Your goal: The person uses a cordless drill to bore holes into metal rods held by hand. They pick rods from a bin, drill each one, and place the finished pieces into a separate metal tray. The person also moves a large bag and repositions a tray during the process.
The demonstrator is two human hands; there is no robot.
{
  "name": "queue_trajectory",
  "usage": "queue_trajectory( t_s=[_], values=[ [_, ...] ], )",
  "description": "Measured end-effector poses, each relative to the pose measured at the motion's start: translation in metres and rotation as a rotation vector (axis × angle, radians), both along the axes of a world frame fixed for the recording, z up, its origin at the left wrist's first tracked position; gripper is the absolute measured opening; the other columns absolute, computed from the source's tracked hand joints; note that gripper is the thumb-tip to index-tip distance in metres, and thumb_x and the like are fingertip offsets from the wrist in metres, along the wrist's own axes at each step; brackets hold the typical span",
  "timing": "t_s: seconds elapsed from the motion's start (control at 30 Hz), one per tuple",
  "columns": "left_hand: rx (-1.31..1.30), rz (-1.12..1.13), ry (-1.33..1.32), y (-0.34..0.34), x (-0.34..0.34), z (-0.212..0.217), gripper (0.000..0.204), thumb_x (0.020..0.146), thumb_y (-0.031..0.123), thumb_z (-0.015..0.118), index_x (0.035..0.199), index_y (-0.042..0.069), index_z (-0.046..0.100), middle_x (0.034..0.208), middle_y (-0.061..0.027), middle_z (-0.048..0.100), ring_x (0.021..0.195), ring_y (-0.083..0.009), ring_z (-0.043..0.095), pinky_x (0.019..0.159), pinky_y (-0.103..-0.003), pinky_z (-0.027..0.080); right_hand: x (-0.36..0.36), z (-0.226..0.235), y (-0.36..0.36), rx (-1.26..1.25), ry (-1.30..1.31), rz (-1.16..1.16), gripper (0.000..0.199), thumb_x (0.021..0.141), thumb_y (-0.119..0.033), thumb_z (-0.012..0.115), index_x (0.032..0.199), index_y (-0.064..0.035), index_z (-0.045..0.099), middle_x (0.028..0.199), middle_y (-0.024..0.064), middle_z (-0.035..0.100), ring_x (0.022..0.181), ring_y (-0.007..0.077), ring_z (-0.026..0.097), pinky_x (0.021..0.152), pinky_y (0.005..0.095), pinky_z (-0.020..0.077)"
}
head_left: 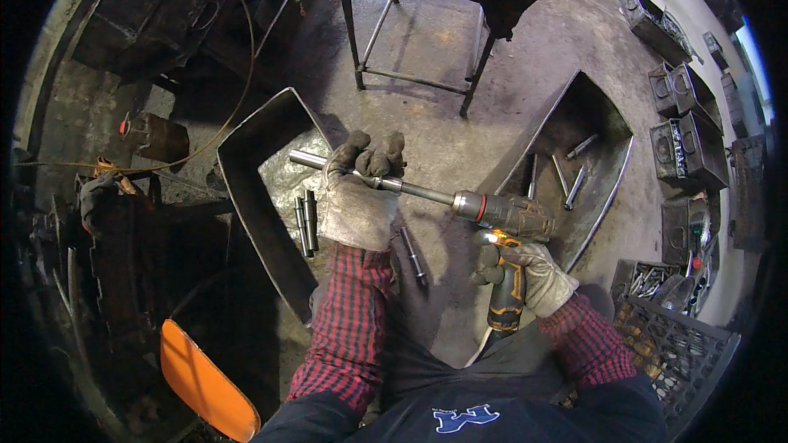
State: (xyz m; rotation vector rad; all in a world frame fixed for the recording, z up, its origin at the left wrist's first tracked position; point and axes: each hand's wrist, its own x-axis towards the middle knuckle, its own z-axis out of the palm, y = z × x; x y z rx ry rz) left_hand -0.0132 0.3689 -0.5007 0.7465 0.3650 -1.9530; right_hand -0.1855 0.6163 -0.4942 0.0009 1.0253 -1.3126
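Note:
My left hand (359, 201), in a dirty work glove, is closed around a shiny metal shaft (307, 159) held level in front of me. From its right end a thinner rod (427, 192) runs into the chuck of a yellow and black cordless drill (513, 217). The gloved right hand (538, 277) grips the drill's handle, and a small light glows near the trigger. Glove fingers hide the middle of the shaft. Several similar shafts (305, 223) lie in the left metal bin, and one more shaft (413, 255) is on the floor between my arms.
An open metal bin (232, 189) stands at my left; another bin (603, 205) at right holds several loose shafts. Ahead is a metal-legged stand (414, 76). Boxes of parts (694, 148) and a black crate (681, 344) line the right side. An orange panel (201, 377) sits lower left.

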Motion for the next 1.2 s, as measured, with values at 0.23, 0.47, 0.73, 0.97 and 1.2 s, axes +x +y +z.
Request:
queue_trajectory(
  t_s=[0.23,0.47,0.73,0.97,1.2],
  values=[
    [-0.010,0.004,-0.054,0.002,-0.009,-0.010,0.018,0.103,0.008,0.060,0.087,0.001,0.056,0.063,0.0024,0.032,0.052,-0.0145,0.036,0.091,-0.041,0.063,0.004,0.011,0.001,0.045,-0.011,-0.034,0.059,0.093,-0.012,0.072,0.146,0.0043,0.051,0.105,0.0090,0.073,0.079,0.0223,0.073,0.092,0.0537,0.0610],
    [-0.063,-0.021,0.008,0.003,-0.013,-0.013,0.015,0.103,0.009,0.061,0.094,-0.002,0.058,0.065,0.0023,0.034,0.053,-0.0138,0.037,0.082,-0.035,0.062,-0.003,0.000,0.003,0.049,0.019,-0.008,0.060,0.095,-0.014,0.072,0.147,0.0076,0.050,0.099,0.0076,0.076,0.077,0.0195,0.073,0.093,0.0533,0.0598],
    [-0.090,-0.049,0.034,0.007,-0.022,-0.005,0.014,0.103,0.010,0.060,0.097,-0.003,0.059,0.067,0.0011,0.035,0.054,-0.0150,0.040,0.095,-0.044,0.063,-0.005,-0.012,-0.001,0.035,-0.076,-0.003,0.060,0.094,-0.012,0.071,0.148,0.0069,0.050,0.103,0.0091,0.077,0.086,0.0247,0.078,0.095,0.0528,0.0609],
    [-0.026,-0.025,0.014,0.011,-0.028,-0.010,0.011,0.102,0.007,0.060,0.101,-0.004,0.060,0.069,-0.0003,0.037,0.056,-0.0160,0.042,0.092,-0.042,0.063,-0.006,-0.018,0.000,-0.050,-0.120,-0.036,0.062,0.095,-0.012,0.073,0.150,0.0014,0.050,0.112,0.0129,0.075,0.090,0.0299,0.079,0.093,0.0582,0.0639],
    [-0.062,-0.043,0.038,0.009,-0.031,-0.014,0.013,0.101,0.008,0.063,0.095,-0.002,0.057,0.065,0.0024,0.032,0.053,-0.0134,0.039,0.097,-0.044,0.061,-0.006,-0.017,-0.004,0.007,0.110,0.048,0.054,0.096,-0.011,0.074,0.146,-0.0019,0.056,0.126,0.0125,0.071,0.105,0.0253,0.074,0.097,0.0512,0.0636]
  ],
)
